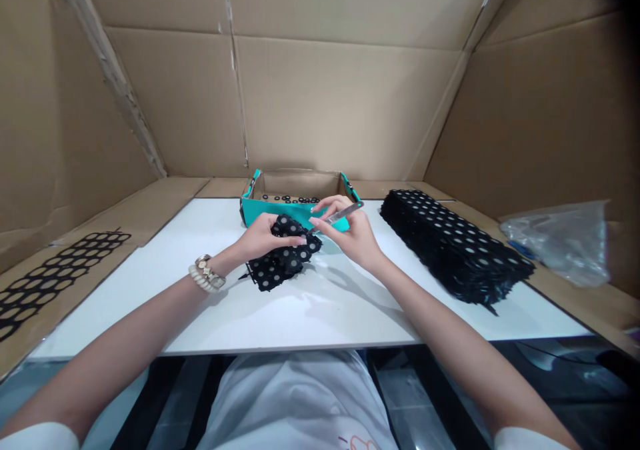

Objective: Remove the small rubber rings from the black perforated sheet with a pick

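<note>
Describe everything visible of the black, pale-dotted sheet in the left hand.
The black, pale-dotted sheet looks flexible, with rows of round spots and uneven edges. It is crumpled over the white tabletop. The left hand pinches its upper part; a slim silvery tool in the right hand reaches its right side.

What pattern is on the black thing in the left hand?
Pale round dots cover the black thing; head view.
</note>
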`<action>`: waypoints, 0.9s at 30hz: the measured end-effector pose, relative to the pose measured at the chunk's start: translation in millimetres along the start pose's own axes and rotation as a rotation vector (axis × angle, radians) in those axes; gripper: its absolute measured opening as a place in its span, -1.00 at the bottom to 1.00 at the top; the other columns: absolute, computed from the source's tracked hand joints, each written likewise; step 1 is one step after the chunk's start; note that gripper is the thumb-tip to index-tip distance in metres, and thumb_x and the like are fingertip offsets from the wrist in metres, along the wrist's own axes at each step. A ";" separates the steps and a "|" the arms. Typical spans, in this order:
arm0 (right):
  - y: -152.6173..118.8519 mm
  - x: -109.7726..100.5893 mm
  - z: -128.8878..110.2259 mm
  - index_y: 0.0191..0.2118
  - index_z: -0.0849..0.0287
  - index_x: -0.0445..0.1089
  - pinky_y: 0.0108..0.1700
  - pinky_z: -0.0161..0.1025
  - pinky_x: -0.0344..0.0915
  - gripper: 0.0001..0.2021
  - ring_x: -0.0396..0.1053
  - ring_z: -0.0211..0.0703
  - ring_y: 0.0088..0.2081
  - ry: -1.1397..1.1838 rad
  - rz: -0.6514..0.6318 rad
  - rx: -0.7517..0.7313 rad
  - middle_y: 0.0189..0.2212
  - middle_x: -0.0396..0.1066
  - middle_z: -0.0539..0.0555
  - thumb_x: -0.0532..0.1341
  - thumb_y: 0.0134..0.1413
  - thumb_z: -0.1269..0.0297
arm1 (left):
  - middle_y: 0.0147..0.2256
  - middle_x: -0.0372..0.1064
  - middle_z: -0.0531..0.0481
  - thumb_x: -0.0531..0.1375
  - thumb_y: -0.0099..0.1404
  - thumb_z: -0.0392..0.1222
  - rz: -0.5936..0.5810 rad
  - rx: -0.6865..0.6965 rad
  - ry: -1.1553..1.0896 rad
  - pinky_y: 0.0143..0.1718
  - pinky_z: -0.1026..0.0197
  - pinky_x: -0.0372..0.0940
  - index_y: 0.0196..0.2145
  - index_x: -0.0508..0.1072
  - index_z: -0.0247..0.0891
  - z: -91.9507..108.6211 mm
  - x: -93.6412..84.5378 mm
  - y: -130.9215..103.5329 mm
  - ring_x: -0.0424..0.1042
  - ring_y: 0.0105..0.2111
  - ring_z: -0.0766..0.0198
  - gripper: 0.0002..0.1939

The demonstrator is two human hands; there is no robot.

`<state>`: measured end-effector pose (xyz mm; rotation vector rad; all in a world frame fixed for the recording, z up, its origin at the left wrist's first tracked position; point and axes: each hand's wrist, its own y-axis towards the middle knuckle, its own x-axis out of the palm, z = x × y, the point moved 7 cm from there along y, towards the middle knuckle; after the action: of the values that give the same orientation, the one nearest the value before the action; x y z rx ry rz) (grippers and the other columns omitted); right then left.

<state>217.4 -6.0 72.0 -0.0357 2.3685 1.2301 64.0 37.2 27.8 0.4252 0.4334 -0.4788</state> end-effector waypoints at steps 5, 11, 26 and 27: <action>0.4 -1.4 0.9 -0.46 0.15 0.28 -0.10 -0.14 0.30 -0.81 0.37 -0.15 -0.19 -0.020 0.004 -0.012 -0.27 0.42 0.07 0.24 0.11 0.23 | -0.33 0.54 -0.09 0.35 0.04 0.04 0.005 0.011 0.030 -0.26 0.19 0.30 -0.34 0.55 -0.36 0.6 -0.4 -0.1 0.47 -0.31 0.14 -0.63; 0.2 -0.8 1.0 -0.47 0.15 0.27 -0.10 -0.12 0.29 -0.79 0.36 -0.15 -0.20 -0.023 -0.006 -0.011 -0.30 0.42 0.07 0.24 0.11 0.22 | -0.36 0.53 -0.06 0.34 0.04 0.05 0.012 0.010 0.049 -0.31 0.22 0.29 -0.38 0.55 -0.34 0.6 -0.4 -0.3 0.46 -0.34 0.16 -0.64; 0.9 6.0 10.1 -0.47 0.15 0.29 -0.03 -0.09 0.28 -0.79 0.37 -0.12 -0.15 0.042 -0.090 0.036 -0.26 0.43 0.09 0.26 0.08 0.19 | -0.33 0.50 -0.01 0.31 0.07 0.10 0.000 0.069 0.163 -0.30 0.24 0.24 -0.32 0.51 -0.32 3.0 1.2 -0.7 0.42 -0.31 0.19 -0.60; 0.8 6.2 12.4 -0.47 0.16 0.29 0.00 -0.07 0.26 -0.79 0.37 -0.11 -0.11 0.058 -0.101 0.053 -0.22 0.43 0.11 0.26 0.08 0.19 | -0.32 0.50 -0.01 0.30 0.08 0.11 0.002 0.073 0.179 -0.29 0.24 0.24 -0.30 0.50 -0.32 3.5 1.2 -0.7 0.41 -0.30 0.18 -0.60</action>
<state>216.6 5.3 64.0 -0.1743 2.4165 1.1323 65.6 34.5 29.9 0.5412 0.5895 -0.4570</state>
